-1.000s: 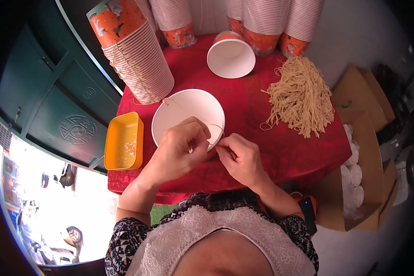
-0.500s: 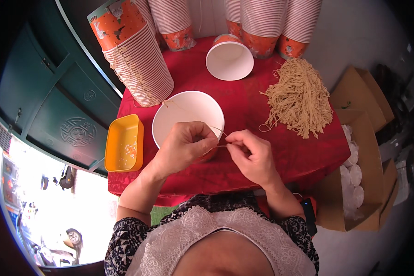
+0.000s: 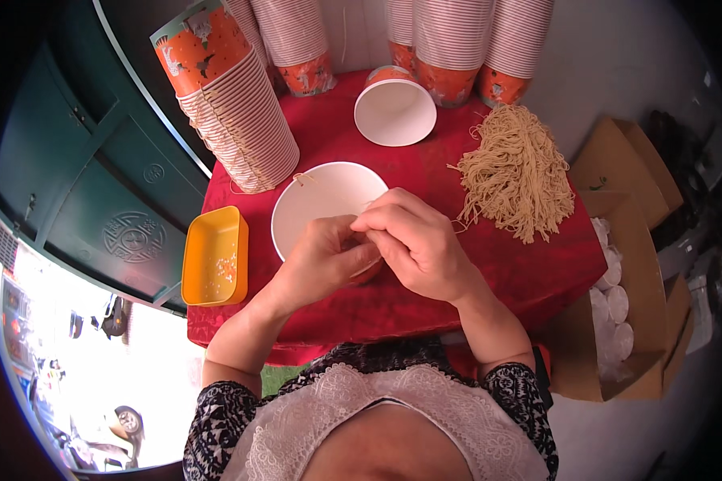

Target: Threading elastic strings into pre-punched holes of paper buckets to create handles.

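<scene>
A large paper bucket (image 3: 317,204), white inside with a bit of orange outer wall showing, stands tilted toward me on the table. At its far left rim hangs a knotted tan cord (image 3: 301,176). My left hand (image 3: 326,255) is closed at the near right rim. Against it, my right hand (image 3: 417,244) pinches with thumb and fingers, the fingertips of both hands meeting. The cord between them is almost wholly hidden by the fingers. A heap of loose tan cords (image 3: 517,176) lies to the right of the hands.
Nested orange-printed buckets with cords (image 3: 245,120) lean at the left. An orange tub (image 3: 217,256) holds small scraps. One bucket (image 3: 395,111) lies on its side before wrapped bucket stacks (image 3: 453,48). An open carton (image 3: 642,280) stands beyond the red cloth's (image 3: 457,309) right edge.
My right hand has moved left and up, from beside my left hand to touching it. The cord stretched between them is now mostly covered. The view has shifted slightly.
</scene>
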Demonstrator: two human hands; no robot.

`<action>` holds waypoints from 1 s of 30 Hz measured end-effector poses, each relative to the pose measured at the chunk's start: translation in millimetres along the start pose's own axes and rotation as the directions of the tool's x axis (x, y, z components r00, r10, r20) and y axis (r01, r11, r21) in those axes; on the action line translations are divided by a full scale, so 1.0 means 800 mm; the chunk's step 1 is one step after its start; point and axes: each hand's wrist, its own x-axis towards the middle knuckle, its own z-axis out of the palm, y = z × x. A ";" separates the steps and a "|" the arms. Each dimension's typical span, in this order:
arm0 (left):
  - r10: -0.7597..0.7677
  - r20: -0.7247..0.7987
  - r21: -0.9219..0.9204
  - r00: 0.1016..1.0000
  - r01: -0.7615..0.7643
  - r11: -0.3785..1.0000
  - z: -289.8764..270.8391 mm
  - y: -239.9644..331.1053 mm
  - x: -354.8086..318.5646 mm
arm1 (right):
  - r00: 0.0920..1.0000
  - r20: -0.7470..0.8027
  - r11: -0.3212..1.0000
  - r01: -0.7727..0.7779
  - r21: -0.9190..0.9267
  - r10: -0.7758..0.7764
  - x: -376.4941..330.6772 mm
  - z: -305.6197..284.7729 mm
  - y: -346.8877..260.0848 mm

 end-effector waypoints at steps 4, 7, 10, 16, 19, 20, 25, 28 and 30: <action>0.119 -0.047 0.178 0.992 -0.108 0.978 -0.004 -0.007 0.002 | 0.996 0.085 1.000 0.012 -0.008 -0.011 0.001 -0.007 0.007; -0.010 -0.079 0.206 0.997 0.026 0.978 -0.010 -0.005 0.000 | 0.992 0.126 0.987 0.038 -0.156 -0.018 -0.009 -0.018 0.010; -0.019 -0.031 0.178 0.999 0.025 0.984 -0.011 -0.005 0.002 | 0.994 0.108 0.962 0.061 -0.265 -0.033 -0.021 -0.018 0.016; 0.001 -0.075 0.075 0.997 0.005 0.997 -0.007 -0.006 0.002 | 0.996 0.056 0.977 -0.056 -0.205 0.069 -0.033 -0.008 0.015; 0.024 -0.077 0.078 0.997 -0.018 0.997 -0.007 -0.008 0.004 | 0.997 0.055 0.980 -0.050 -0.192 0.062 -0.033 -0.004 0.015; 0.029 -0.081 0.088 0.996 -0.022 0.996 -0.007 -0.008 0.004 | 0.996 0.036 0.980 -0.068 -0.186 0.076 -0.033 -0.002 0.015; 0.011 -0.091 0.103 0.996 -0.001 0.995 -0.005 -0.003 0.004 | 1.000 -0.019 0.980 -0.027 -0.195 0.024 -0.035 0.006 0.023; -0.004 -0.094 0.131 0.996 0.016 0.991 -0.006 -0.004 0.005 | 0.999 -0.045 0.976 -0.002 -0.219 -0.009 -0.034 0.009 0.023; 0.065 -0.088 0.236 0.994 -0.042 0.971 -0.006 -0.006 0.006 | 0.998 -0.069 0.977 -0.026 -0.212 0.012 -0.034 0.010 0.021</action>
